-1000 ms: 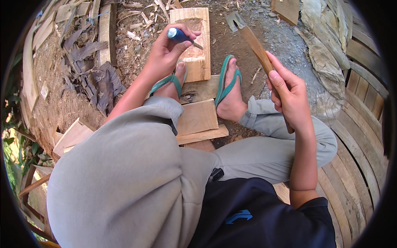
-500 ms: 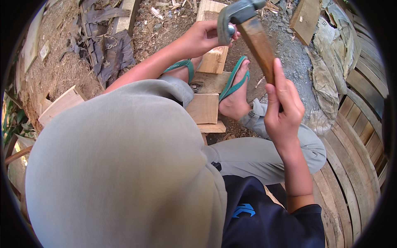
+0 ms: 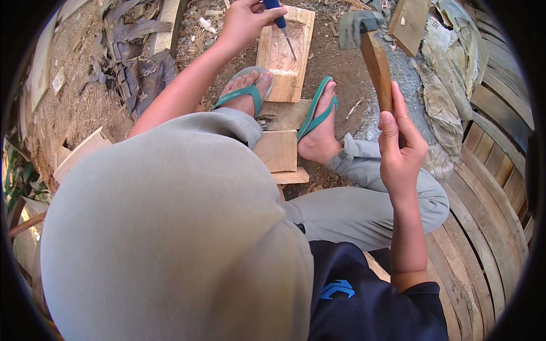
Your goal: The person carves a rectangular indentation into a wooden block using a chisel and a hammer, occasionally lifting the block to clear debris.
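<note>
My left hand (image 3: 244, 24) is closed round a tool with a blue handle (image 3: 273, 11) and a thin metal shaft. Its tip points down into a hollow cut in a pale wooden block (image 3: 292, 88); contact with the wood is unclear. In my right hand (image 3: 401, 152) is a claw hammer (image 3: 377, 65), gripped low on its brown wooden handle. The hammer's head is up, to the right of the block and apart from the tool. My feet, in green flip-flops (image 3: 248, 94), stand at the near end of the block.
Below the block lie a flat board (image 3: 287, 115) and a squared wood piece (image 3: 277, 150). Dark bark strips (image 3: 149, 74) and wood chips cover ground at the left. A crumpled sheet (image 3: 441, 94) and a plank (image 3: 415, 25) are at the right, beside a slatted wooden surface (image 3: 483, 221).
My left hand has moved up and left with the blue-handled tool, uncovering the block's hollow. The hammer has swung right, away from my left hand.
</note>
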{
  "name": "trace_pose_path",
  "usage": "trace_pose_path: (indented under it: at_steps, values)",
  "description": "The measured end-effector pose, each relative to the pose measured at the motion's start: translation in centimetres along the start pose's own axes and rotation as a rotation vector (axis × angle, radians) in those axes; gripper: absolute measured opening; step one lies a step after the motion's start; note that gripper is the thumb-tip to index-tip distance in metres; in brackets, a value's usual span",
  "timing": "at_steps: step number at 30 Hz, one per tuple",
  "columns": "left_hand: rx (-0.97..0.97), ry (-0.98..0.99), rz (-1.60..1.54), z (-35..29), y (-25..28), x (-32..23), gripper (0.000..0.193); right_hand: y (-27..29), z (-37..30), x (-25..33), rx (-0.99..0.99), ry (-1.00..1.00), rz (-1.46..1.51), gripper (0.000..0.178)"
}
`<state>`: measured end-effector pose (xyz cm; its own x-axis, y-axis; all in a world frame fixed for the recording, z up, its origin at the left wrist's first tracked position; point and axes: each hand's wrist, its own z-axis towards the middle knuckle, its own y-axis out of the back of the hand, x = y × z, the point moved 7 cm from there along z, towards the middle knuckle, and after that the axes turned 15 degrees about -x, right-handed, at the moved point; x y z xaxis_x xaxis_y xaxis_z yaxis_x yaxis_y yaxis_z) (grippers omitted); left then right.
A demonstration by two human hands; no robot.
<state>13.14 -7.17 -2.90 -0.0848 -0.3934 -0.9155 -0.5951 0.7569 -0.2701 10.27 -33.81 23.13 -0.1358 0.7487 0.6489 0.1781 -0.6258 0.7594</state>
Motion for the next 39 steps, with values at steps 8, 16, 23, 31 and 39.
trace_pose_path:
  at_steps: [8, 16, 23, 31, 39]
  values:
    - [0.124, 0.008, -0.024, -1.7, -1.9, -0.7, 0.032, 2.1, 0.7, -4.2, -0.093, -0.338, 0.178, 0.045]
    - [0.611, -0.189, 0.233, -3.5, -7.8, -3.5, 0.032, 1.0, 1.7, -3.0, 0.032, -0.209, 0.066, 0.045]
    - [0.501, 0.000, 0.065, -7.3, -3.8, -3.3, 0.035, -0.6, 0.7, -0.9, 0.074, 0.042, 0.032, 0.044]
    - [0.260, -0.035, -0.073, -7.4, 1.5, -2.5, 0.027, -1.8, 0.5, 0.5, 0.117, 0.086, 0.025, 0.045]
    - [0.277, -0.063, -0.056, -7.2, 1.1, -3.2, 0.027, -2.2, 0.6, 0.4, 0.121, 0.127, -0.009, 0.047]
